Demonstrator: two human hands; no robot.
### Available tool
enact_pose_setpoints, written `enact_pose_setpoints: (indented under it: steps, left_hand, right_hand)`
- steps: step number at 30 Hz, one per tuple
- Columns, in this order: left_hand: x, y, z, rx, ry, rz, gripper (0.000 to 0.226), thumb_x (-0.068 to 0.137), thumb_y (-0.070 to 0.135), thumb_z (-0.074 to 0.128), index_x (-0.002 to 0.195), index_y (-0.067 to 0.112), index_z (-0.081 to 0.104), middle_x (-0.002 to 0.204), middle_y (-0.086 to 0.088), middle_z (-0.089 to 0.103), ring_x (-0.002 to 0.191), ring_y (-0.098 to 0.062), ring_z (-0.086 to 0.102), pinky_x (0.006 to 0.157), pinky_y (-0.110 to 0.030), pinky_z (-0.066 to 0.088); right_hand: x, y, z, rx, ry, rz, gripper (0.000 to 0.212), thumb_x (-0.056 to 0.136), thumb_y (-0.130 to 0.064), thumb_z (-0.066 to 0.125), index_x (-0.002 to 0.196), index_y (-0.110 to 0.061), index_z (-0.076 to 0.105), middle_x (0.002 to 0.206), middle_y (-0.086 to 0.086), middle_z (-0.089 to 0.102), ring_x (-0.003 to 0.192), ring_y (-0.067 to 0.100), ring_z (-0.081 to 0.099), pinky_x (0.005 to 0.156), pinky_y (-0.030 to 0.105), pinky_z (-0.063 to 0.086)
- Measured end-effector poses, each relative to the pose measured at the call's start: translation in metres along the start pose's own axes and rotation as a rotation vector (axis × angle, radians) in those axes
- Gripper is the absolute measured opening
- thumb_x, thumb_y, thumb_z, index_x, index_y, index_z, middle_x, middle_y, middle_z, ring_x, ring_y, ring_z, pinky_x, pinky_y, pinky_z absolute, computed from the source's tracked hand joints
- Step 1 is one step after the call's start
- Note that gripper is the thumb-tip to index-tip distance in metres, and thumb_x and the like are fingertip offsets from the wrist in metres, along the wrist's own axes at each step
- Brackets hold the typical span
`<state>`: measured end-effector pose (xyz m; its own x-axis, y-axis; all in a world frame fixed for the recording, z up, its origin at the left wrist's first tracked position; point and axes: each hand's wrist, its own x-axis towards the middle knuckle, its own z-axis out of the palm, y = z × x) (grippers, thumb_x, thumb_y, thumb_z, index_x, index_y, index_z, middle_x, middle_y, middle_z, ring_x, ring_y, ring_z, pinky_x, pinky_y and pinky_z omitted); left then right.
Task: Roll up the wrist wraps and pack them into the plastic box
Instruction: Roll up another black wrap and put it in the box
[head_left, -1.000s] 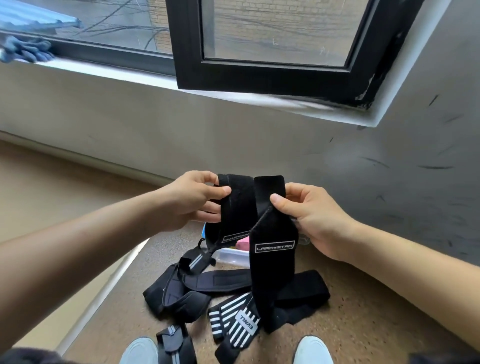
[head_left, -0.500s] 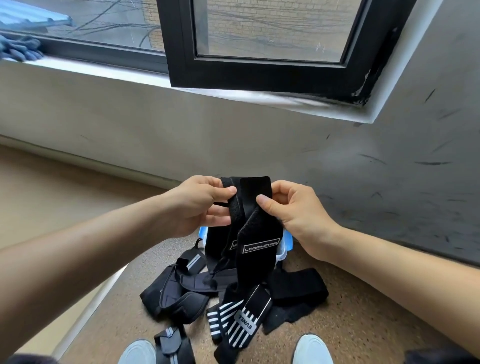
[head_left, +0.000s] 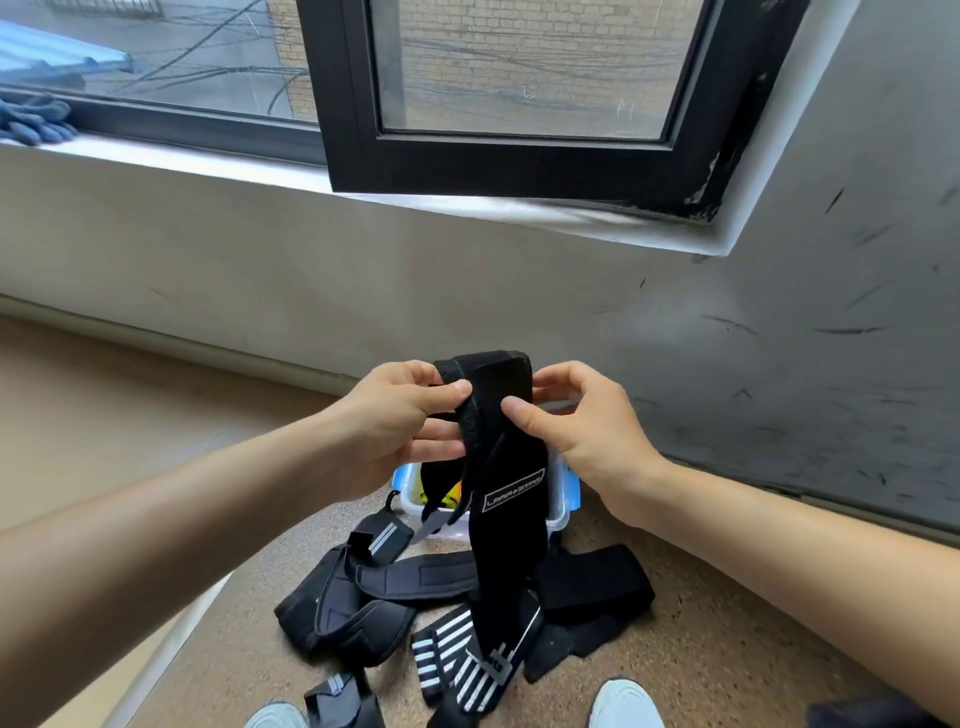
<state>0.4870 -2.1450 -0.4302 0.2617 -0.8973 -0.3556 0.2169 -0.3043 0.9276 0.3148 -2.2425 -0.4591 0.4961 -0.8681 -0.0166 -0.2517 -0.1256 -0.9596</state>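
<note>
We hold one wrap (head_left: 511, 499) up over the floor (head_left: 701, 649), its top end folded over between both hands and the rest hanging straight down to the heap below. The left hand (head_left: 400, 415) is curled round the left edge of the fold, with the thumb on the near face and the fingers behind. The right hand (head_left: 582, 421) pinches the right edge the same way, thumb in front and fingers arched over the top.

Both grips sit at the very end of the strap because, as we judge it, that is where a roll has to start. The first turn must be tight and square, and a hand on each edge stops it skewing. The free tail lets its own weight pull the fabric flat as it feeds in. The labelled side faces us.

The box (head_left: 558, 522) stands on the floor just behind the hanging strap, near the wall, and seems to be open, so a finished roll would only need a short drop. Something yellow and dark shows inside, and we cannot tell what it is. The other wraps (head_left: 363, 608) lie unrolled in a loose heap between the box and our shoes (head_left: 623, 701), with a striped wrap (head_left: 457, 660) nearest us. By our reading the roll is barely begun and most of the job lies ahead.
</note>
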Motion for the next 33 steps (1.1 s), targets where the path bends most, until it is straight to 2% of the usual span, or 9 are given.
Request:
enact_pose_setpoints:
  steps: [3, 6, 9, 13, 17, 20, 27, 30, 33]
  left_hand:
    - [0.002, -0.003, 0.0, -0.016, 0.014, 0.016, 0.025, 0.102, 0.012, 0.06, 0.124, -0.001, 0.059, 0.113, -0.019, 0.076, 0.102, -0.036, 0.075, 0.089, -0.039, 0.062]
    - [0.002, -0.004, 0.003, 0.003, 0.021, 0.076, 0.047, 0.086, 0.008, 0.075, 0.129, 0.003, 0.058, 0.117, -0.017, 0.075, 0.112, -0.037, 0.071, 0.101, -0.046, 0.056]
    - [-0.001, -0.009, 0.01, 0.126, 0.054, 0.185, 0.061, 0.073, -0.002, 0.088, 0.124, 0.008, 0.056, 0.105, -0.011, 0.079, 0.1, -0.028, 0.076, 0.093, -0.043, 0.058]
    - [-0.001, -0.012, 0.013, 0.118, 0.152, 0.25, 0.056, 0.075, 0.0, 0.087, 0.121, 0.006, 0.056, 0.094, -0.013, 0.08, 0.088, -0.03, 0.078, 0.084, -0.044, 0.061]
    - [-0.003, -0.01, 0.017, 0.028, 0.2, 0.257, 0.037, 0.083, 0.005, 0.082, 0.112, 0.003, 0.06, 0.086, -0.014, 0.079, 0.081, -0.028, 0.079, 0.068, -0.036, 0.063]
    - [-0.002, -0.01, 0.018, 0.031, 0.261, 0.254, 0.028, 0.086, 0.014, 0.081, 0.105, 0.004, 0.063, 0.08, -0.009, 0.079, 0.075, -0.023, 0.078, 0.065, -0.034, 0.063]
    - [-0.002, -0.011, 0.018, 0.073, 0.34, 0.21, 0.033, 0.085, 0.029, 0.082, 0.091, 0.001, 0.066, 0.092, -0.018, 0.077, 0.078, -0.02, 0.078, 0.061, -0.028, 0.06]
    - [-0.004, -0.009, 0.017, 0.063, 0.293, 0.194, 0.032, 0.09, 0.027, 0.077, 0.09, 0.0, 0.06, 0.086, -0.022, 0.073, 0.072, -0.017, 0.076, 0.054, -0.021, 0.055]
    - [-0.008, -0.012, 0.023, 0.076, 0.19, 0.153, 0.027, 0.097, 0.018, 0.07, 0.082, 0.009, 0.049, 0.084, -0.016, 0.076, 0.076, -0.025, 0.079, 0.056, -0.027, 0.059]
  right_hand:
    - [-0.001, -0.002, 0.0, 0.129, -0.05, 0.006, 0.02, 0.085, -0.015, 0.082, 0.099, -0.007, 0.071, 0.092, 0.012, 0.078, 0.086, 0.021, 0.076, 0.08, 0.031, 0.061]
    - [0.001, -0.002, 0.002, 0.155, -0.003, 0.001, 0.019, 0.085, -0.013, 0.082, 0.093, -0.001, 0.069, 0.086, 0.016, 0.076, 0.081, 0.028, 0.075, 0.081, 0.039, 0.063]
    - [0.002, -0.002, 0.003, 0.161, -0.002, -0.007, 0.018, 0.085, -0.014, 0.082, 0.09, -0.002, 0.069, 0.077, 0.007, 0.073, 0.071, 0.017, 0.071, 0.067, 0.031, 0.061]
    - [0.0, -0.003, 0.006, 0.143, -0.024, -0.047, 0.015, 0.088, -0.018, 0.08, 0.088, -0.008, 0.068, 0.072, 0.0, 0.07, 0.064, 0.006, 0.068, 0.055, 0.013, 0.049]
    - [-0.001, -0.005, 0.008, 0.141, -0.018, -0.094, 0.016, 0.09, -0.018, 0.078, 0.092, -0.007, 0.067, 0.085, 0.015, 0.075, 0.082, 0.029, 0.075, 0.075, 0.04, 0.064]
    - [-0.002, -0.004, 0.01, 0.131, -0.034, -0.118, 0.014, 0.09, -0.016, 0.077, 0.092, -0.007, 0.067, 0.088, 0.02, 0.075, 0.087, 0.038, 0.074, 0.083, 0.052, 0.062]
    - [-0.003, -0.004, 0.01, 0.078, -0.079, -0.14, 0.011, 0.09, -0.013, 0.077, 0.089, -0.011, 0.067, 0.084, 0.019, 0.073, 0.074, 0.026, 0.072, 0.078, 0.047, 0.063]
    - [-0.003, -0.004, 0.01, 0.143, -0.069, -0.06, 0.016, 0.089, -0.018, 0.079, 0.087, -0.008, 0.067, 0.077, 0.012, 0.071, 0.071, 0.017, 0.069, 0.071, 0.035, 0.06]
    - [-0.001, -0.004, 0.007, 0.217, -0.011, 0.032, 0.025, 0.089, -0.024, 0.079, 0.088, -0.003, 0.066, 0.078, 0.004, 0.07, 0.073, 0.013, 0.069, 0.071, 0.03, 0.06]
